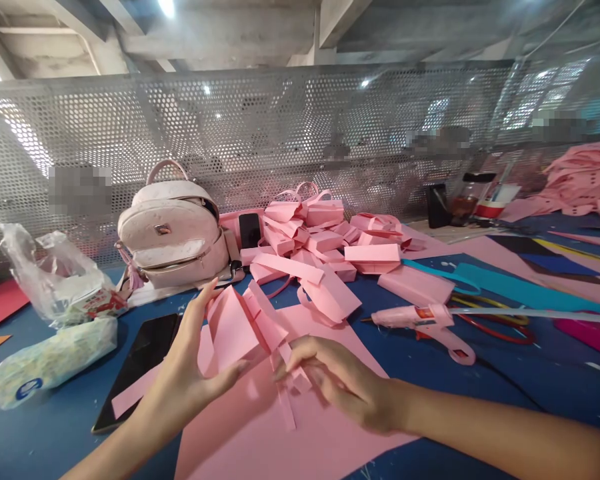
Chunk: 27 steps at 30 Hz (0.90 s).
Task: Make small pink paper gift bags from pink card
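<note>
1. The folded pink paper piece [233, 327] is held over the left part of the pink sheet [260, 443], tilted, its flaps partly raised.
2. By the left hand [193, 367], the piece is gripped between thumb and fingers, which are spread wide along its left side.
3. By the right hand [343, 383], above the middle of the sheet, a narrow pink strip [300, 379] is pinched between curled fingers, close against the piece; the exact contact is partly hidden.
4. Beyond the sheet, a heap of folded pink paper pieces [325, 240] is piled; behind its left end, a pale pink backpack [170, 230] is set upright.
5. To the sheet's right, a pink glue gun [415, 319] is laid on the blue table [505, 433].
6. To the sheet's left, a large black phone [140, 360] is placed, partly covered by a pink strip.
</note>
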{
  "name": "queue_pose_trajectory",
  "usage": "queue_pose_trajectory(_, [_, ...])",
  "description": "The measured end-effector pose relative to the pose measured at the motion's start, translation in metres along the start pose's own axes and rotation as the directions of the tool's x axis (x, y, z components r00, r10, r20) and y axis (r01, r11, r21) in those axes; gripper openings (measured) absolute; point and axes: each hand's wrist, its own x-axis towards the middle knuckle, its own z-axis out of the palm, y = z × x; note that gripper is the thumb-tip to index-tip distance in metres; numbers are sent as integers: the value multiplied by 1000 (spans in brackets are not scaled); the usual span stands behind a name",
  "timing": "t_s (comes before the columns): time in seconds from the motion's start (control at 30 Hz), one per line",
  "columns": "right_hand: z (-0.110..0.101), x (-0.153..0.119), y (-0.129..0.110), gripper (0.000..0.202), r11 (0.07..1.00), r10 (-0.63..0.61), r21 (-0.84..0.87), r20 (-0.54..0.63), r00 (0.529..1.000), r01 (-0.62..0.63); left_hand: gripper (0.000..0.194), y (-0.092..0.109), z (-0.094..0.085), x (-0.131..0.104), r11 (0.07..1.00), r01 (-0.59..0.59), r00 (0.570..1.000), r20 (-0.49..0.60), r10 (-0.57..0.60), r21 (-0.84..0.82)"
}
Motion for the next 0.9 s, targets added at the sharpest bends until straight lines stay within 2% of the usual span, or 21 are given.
queue_pose_trajectory(0.1, [4, -3, 6, 24, 977, 192, 100, -54, 980, -186, 91, -3, 4, -6, 999, -20, 1000, 10, 19, 39])
queue_pose_trajectory(0.17, [5, -2, 8, 24, 959, 264, 130, -81, 961, -253, 93, -4, 6, -9, 994, -78, 997, 31, 76, 83])
queue_pose_trajectory(0.27, [4, 2, 9, 23, 959, 267, 130, -114, 957, -252, 94, -5, 8, -13, 977, -164, 986, 56, 158, 134])
queue_pose_trajectory(0.4, [3, 3, 11, 24, 960, 281, 57, -121, 952, -276, 93, -2, 9, -15, 969, -202, 979, 62, 195, 142])
queue_pose_trajectory(0.53, [3, 1, 15, 26, 947, 319, -5, -126, 940, -322, 91, 1, 10, -15, 974, -181, 983, 68, 173, 135])
queue_pose_trajectory(0.73, [3, 2, 12, 28, 957, 283, -27, -110, 953, -288, 94, 1, 11, -14, 974, -178, 984, 56, 172, 139])
queue_pose_trajectory(0.9, [2, 2, 9, 27, 959, 281, -19, -98, 955, -284, 105, -2, 24, -23, 989, -113, 993, 49, 108, 100])
